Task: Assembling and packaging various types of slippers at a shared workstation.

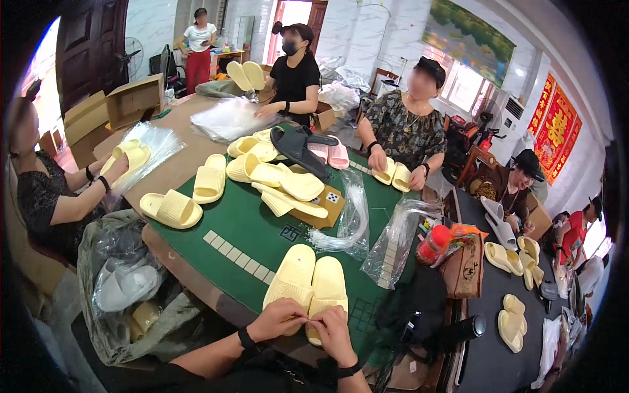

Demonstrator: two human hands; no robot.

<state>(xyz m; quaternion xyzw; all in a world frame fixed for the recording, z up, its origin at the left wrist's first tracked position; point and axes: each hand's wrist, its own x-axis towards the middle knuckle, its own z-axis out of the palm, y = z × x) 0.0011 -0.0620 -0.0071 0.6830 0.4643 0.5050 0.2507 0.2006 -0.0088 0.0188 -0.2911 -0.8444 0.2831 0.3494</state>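
Note:
A pair of pale yellow slippers lies side by side in front of me, the left slipper (299, 263) and the right slipper (328, 275), toes pointing away. My left hand (278, 319) is closed over the strap of the left slipper, thumb and fingertips pinched together. Against it, my right hand (334, 332) makes a similar pinch above the right slipper's strap. The fingertips of both hands meet near the gap between the slippers. Whatever they hold there is too small to make out. Beyond the slippers lies a bundle of clear thin plastic strands (347, 226) in a bag.
A pile of slippers (282, 177), mostly yellow, covers the green table's (255, 226) middle. A second strand bag (393, 249) and a red-lidded jar (434, 243) lie right. A sack of slippers (124, 295) stands left. Several people handle slippers around the tables; a black bottle (468, 327) is near my right.

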